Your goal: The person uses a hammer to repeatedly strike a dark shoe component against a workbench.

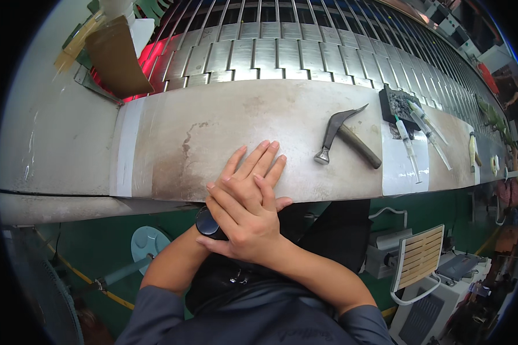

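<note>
My left grip (pixel 248 174) lies flat and slack on the counter (pixel 213 121), my right grip (pixel 247 227) draped over it; neither holds an object, seemingly resting. The claw hammer (pixel 351 138) lies to their right, handle slanting nearward, presumably for easy reach; syringes (pixel 409 150) point at a black block (pixel 390 103), perhaps propping their tips.

The person wears a shirt (pixel 259 328) of dark grey-blue colour, at the bottom of the frame. Its left sleeve (pixel 158 313) and right sleeve (pixel 365 325) are short, ending near the elbows. A round watch (pixel 207 223) with a black, glossy face (quite large, I find) is on the left forearm (pixel 178 259). The trousers (pixel 341 236) are black. A small shiny metal piece (pixel 237 278) at the waist is perhaps a zip pull; the view is too dark there.
</note>
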Tool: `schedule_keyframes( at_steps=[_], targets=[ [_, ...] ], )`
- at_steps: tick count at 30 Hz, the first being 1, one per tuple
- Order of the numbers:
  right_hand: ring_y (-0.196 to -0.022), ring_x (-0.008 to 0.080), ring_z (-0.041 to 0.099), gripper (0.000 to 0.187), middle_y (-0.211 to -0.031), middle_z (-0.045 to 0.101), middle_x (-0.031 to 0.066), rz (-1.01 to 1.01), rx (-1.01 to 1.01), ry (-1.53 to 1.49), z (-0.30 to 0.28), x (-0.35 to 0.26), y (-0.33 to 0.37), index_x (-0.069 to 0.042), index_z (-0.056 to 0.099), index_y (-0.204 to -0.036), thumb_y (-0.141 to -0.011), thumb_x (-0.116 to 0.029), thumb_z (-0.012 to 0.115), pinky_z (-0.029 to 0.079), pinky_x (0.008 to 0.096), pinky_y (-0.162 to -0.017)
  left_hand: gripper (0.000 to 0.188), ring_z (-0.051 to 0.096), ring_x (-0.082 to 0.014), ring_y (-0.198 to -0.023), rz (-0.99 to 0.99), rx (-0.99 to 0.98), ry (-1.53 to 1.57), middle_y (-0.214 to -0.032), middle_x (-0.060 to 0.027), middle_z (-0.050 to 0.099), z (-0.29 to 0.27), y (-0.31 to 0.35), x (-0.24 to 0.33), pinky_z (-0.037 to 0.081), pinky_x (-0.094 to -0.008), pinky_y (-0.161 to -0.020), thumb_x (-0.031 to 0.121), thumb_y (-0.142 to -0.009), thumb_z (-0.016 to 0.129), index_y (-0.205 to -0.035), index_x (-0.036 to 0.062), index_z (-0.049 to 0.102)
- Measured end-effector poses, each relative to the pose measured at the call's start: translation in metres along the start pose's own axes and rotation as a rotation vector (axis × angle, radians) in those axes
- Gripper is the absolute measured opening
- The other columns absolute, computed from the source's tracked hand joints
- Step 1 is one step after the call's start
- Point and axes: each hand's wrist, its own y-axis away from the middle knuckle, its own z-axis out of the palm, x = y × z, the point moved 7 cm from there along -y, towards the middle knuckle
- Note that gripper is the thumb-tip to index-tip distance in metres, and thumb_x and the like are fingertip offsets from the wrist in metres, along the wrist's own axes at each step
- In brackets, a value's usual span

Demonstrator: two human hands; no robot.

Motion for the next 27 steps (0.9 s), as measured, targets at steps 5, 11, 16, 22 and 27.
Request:
schedule_keyframes(
  at_steps=[5,11,16,22,27],
  targets=[
    [-0.140,0.0312,0.062,0.067,-0.143,0.075,0.0103,-0.011,0.033,-0.020,0.0005,0.0002,0.0003,-0.005,0.083,-0.121,-0.082,-0.060,0.083,0.032,0.0625,-0.126,0.084,0.046,-0.0340,-0.163,-0.005,-0.022,-0.022,-0.173,-0.0200,0.052,-0.0016,-0.0010,0.0006,0.037,-0.0573,-0.130,0.070,-0.104,0.062,-0.160,0.0078,0.060],
    [-0.142,0.0279,0.064,0.063,-0.136,0.079,0.0052,-0.014,0.025,0.021,0.0014,-0.0002,-0.0012,-0.012,0.086,-0.118,-0.085,-0.065,0.081,0.028,0.0600,-0.130,0.083,0.047,-0.0358,-0.163,0.002,-0.014,-0.048,-0.173,-0.0205,0.052,-0.0035,0.0000,0.0000,0.037,-0.0556,-0.131,0.070,-0.107,0.057,-0.161,0.0065,0.060],
    [-0.141,0.0277,0.065,0.063,-0.136,0.079,0.0053,-0.011,0.041,0.045,0.0012,-0.0008,0.0005,-0.012,0.086,-0.117,-0.086,-0.066,0.080,0.029,0.0602,-0.130,0.084,0.046,-0.0358,-0.163,0.008,-0.025,-0.022,-0.173,-0.0208,0.051,-0.0051,-0.0014,0.0001,0.037,-0.0559,-0.131,0.070,-0.108,0.056,-0.161,0.0062,0.060],
    [-0.141,0.0291,0.063,0.065,-0.139,0.077,0.0088,-0.031,0.077,0.023,0.0013,-0.0024,0.0032,-0.008,0.084,-0.118,-0.082,-0.062,0.079,0.033,0.0615,-0.127,0.085,0.046,-0.0362,-0.163,0.013,-0.019,-0.050,-0.173,-0.0210,0.051,-0.0044,0.0006,0.0008,0.038,-0.0563,-0.130,0.071,-0.107,0.057,-0.161,0.0060,0.059],
    [-0.141,0.0275,0.064,0.065,-0.137,0.077,0.0087,-0.033,0.121,0.034,0.0022,-0.0021,0.0049,-0.008,0.084,-0.118,-0.083,-0.062,0.078,0.033,0.0614,-0.128,0.081,0.049,-0.0361,-0.161,0.003,-0.015,0.008,-0.170,-0.0222,0.054,-0.0079,-0.0018,0.0014,0.040,-0.0585,-0.128,0.070,-0.108,0.057,-0.158,0.0062,0.063]
  ],
)
